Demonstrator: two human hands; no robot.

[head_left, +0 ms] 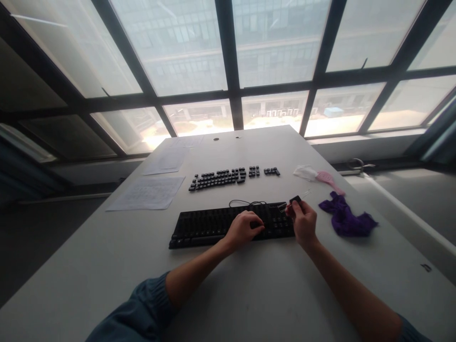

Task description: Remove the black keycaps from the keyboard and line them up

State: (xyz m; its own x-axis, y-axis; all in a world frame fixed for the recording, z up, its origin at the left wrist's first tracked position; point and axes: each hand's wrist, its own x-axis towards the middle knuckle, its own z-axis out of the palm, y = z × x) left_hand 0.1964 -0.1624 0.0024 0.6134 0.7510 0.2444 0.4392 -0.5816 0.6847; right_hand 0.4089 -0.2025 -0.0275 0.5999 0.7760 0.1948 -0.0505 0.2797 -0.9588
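Note:
A black keyboard (204, 223) lies on the white table, with many of its keycaps off on the left and middle. My left hand (245, 227) rests over its right-middle part, thumb and fingertips drawn together; whatever they may pinch is too small to make out. In my right hand (302, 221), above the keyboard's right end, is a wire keycap puller (295, 200) with a black handle. Its thin wires point left over the number pad keys. Behind the keyboard, loose black keycaps (217, 179) stand in rows, with smaller groups to the right.
Written paper sheets (146, 194) lie on the left. To the right are a purple cloth (351, 218), a pink brush-like item (329, 180) and a white crumpled piece (305, 172). A cable (245, 202) loops behind the keyboard. A small dark object (426, 268) sits near the right edge.

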